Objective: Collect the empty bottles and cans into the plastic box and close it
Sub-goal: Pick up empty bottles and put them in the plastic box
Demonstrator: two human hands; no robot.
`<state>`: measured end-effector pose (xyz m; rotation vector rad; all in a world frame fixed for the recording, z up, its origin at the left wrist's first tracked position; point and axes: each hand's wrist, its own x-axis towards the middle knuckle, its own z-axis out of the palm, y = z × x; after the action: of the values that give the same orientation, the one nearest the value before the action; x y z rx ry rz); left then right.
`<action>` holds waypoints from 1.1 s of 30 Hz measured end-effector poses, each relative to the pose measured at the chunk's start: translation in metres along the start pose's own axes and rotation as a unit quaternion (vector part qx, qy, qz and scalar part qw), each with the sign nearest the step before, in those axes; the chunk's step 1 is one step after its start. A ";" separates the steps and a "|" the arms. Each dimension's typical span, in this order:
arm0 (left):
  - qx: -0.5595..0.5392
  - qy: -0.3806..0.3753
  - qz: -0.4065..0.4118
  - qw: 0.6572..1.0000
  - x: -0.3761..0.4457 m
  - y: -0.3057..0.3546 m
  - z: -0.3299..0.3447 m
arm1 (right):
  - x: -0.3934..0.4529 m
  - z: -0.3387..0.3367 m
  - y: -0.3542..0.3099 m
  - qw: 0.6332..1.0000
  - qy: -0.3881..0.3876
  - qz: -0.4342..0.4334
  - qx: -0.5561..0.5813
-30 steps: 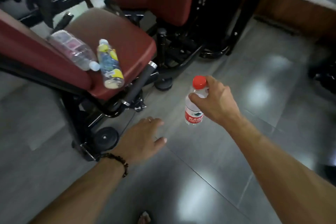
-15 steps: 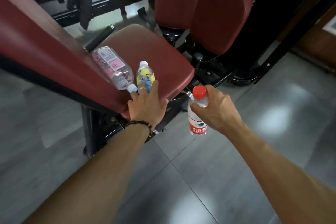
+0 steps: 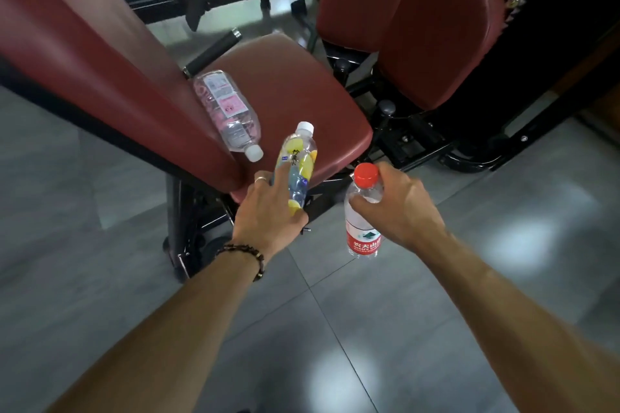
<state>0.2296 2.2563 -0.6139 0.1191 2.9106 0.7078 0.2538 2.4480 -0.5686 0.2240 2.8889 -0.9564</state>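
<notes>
Backrest (image 3: 100, 54) crowding pink-label bottle (image 3: 228, 111)

Seat pad (image 3: 288, 100): dark red vinyl or leather-like upholstery, smooth, low sheen. Backrest (image 3: 94, 54) and the two rear pads (image 3: 436, 33): same covering. Machine frame (image 3: 422, 144): black painted metal, semi-gloss. Handle grip (image 3: 214, 52) at the seat's far edge: black, matt (rubber or foam, cannot tell), with a bright metal end cap. Floor (image 3: 369, 329): grey tiles, smooth, glossy, showing light patches.

Pink-label bottle (image 3: 228, 112): clear ribbed plastic, printed film label, white plastic cap. Yellow-label bottle (image 3: 297, 168): clear plastic, glossy printed wrap, white cap. Red-cap bottle (image 3: 364, 228): clear plastic, red ribbed cap, glossy red label. Bracelet (image 3: 246, 253): dark beads, dull finish. Ring (image 3: 260, 179): polished metal.
</notes>
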 end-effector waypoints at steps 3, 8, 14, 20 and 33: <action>-0.038 -0.033 -0.015 0.999 -0.031 -0.012 -0.013 | -0.010 -0.001 -0.008 1.000 -0.022 -0.011 -0.004; -0.027 -0.059 -0.057 0.996 -0.088 -0.050 -0.040 | -0.033 0.011 -0.040 0.998 -0.062 -0.022 -0.015; 0.013 -0.072 -0.105 0.992 -0.163 -0.128 -0.086 | -0.073 0.058 -0.113 0.992 -0.110 -0.053 -0.025; -0.060 -0.072 -0.162 0.982 -0.230 -0.236 -0.142 | -0.115 0.135 -0.219 0.986 -0.139 -0.088 -0.028; -0.206 -0.025 -0.259 0.943 -0.257 -0.472 -0.240 | -0.084 0.304 -0.452 0.958 -0.188 -0.202 -0.077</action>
<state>0.4246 1.7021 -0.5901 -0.6351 2.4933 1.1481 0.2734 1.8982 -0.5361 -0.5212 2.6713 -0.7137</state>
